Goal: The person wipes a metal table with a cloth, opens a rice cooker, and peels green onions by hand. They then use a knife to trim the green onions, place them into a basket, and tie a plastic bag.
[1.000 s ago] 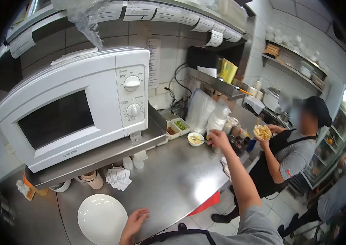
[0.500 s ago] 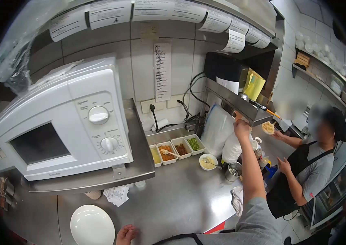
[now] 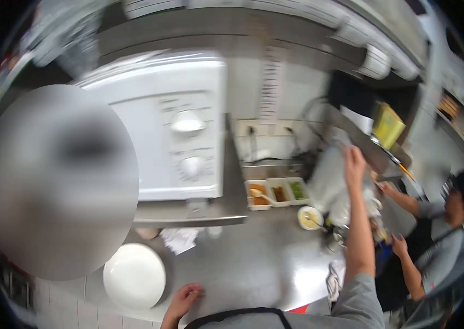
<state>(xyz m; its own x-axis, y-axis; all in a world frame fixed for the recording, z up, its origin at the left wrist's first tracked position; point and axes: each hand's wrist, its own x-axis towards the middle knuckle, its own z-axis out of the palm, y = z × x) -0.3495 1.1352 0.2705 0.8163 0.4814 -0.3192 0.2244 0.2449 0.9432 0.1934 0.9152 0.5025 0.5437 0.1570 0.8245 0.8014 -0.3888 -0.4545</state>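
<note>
My right hand (image 3: 354,159) is stretched out to the right, at the top of the clear plastic bags (image 3: 326,170) under the metal shelf. Its fingers look closed; blur hides whatever is in them. Low over the counter, my left hand (image 3: 187,299) is loosely open, with nothing in it. A round white plate (image 3: 134,276) lies to its left. Below my right arm's reach stands a small white bowl (image 3: 309,217) with yellowish food and a spoon. Beside it are white tubs of orange food (image 3: 258,196), brown food (image 3: 279,193) and chopped greens (image 3: 297,190).
A white microwave (image 3: 188,148) sits on a raised metal shelf (image 3: 215,216). Paper slips (image 3: 180,239) lie on the steel counter (image 3: 243,268). A co-worker in a black apron (image 3: 415,257) stands at the right. A metal cup (image 3: 335,241) and a cloth (image 3: 335,279) are near my right arm.
The view has swung left, so things sit farther right. My right hand has come away from the shelf edge towards the plastic bags. A blurred oval now covers the left side.
</note>
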